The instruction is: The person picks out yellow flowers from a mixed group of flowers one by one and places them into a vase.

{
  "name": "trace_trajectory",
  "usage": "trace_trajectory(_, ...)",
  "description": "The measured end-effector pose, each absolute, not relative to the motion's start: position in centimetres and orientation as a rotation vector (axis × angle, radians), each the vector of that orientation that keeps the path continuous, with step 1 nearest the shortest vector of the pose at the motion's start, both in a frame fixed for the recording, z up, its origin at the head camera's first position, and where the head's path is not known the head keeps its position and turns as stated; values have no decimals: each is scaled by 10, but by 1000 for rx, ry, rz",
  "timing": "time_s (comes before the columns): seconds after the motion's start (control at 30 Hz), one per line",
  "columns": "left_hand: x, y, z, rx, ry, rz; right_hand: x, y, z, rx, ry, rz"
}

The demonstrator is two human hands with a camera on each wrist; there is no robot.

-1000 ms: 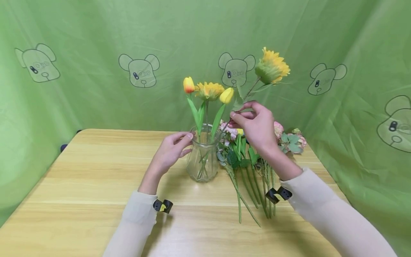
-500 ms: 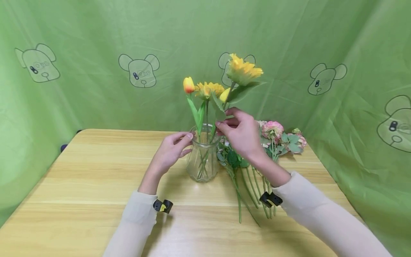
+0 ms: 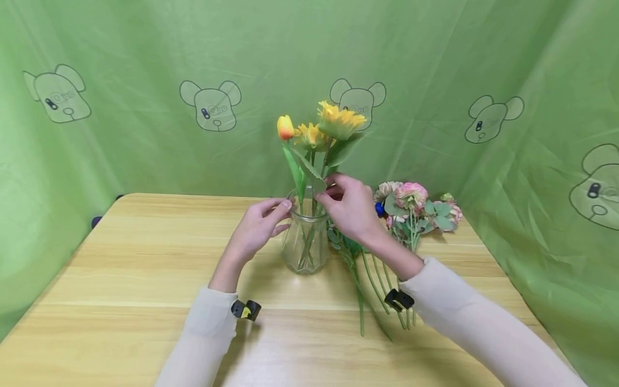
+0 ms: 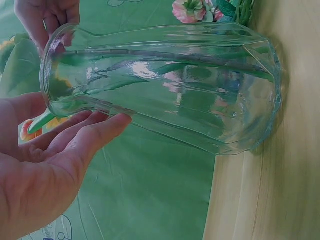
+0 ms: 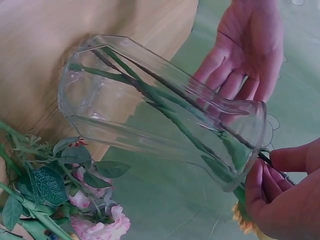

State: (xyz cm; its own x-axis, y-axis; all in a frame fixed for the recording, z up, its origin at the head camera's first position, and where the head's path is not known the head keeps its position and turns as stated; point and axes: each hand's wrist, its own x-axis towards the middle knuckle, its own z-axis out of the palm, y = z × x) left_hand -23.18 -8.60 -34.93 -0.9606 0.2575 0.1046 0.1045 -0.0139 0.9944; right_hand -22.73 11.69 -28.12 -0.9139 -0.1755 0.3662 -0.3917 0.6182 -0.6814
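Note:
My left hand (image 3: 258,223) rests its fairly straight fingers on the side and rim of the clear glass vase (image 3: 302,250), which stands upright on the table. The thumb and fingers of my right hand (image 3: 353,209) pinch the brown stem of a yellow sunflower (image 3: 342,122) right at the vase mouth. In the right wrist view, that stem (image 5: 265,159) runs past the rim into the glass. A red-yellow tulip (image 3: 285,128) and another sunflower (image 3: 309,136) stand in the vase. Several crossing stems show through the glass in the right wrist view.
Right of the vase lies a pile of artificial flowers, with a pink bloom (image 3: 411,194), a blue flower (image 3: 380,209) and green stems (image 3: 361,314) pointing toward the front. The wooden table (image 3: 145,269) meets a green curtain (image 3: 271,48) printed with bear faces at the back.
My right hand has moved left and slightly down, bringing the sunflower upright over the vase and its stem deeper in. The bloom now covers the yellow tulip. My left hand has stayed put.

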Motion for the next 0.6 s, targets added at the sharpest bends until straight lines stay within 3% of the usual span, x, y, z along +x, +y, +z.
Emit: trace_trajectory(0.6, -230, -87, -348, 385, 2123, 2128, -229, 112, -282, 466, -2635, 1135)
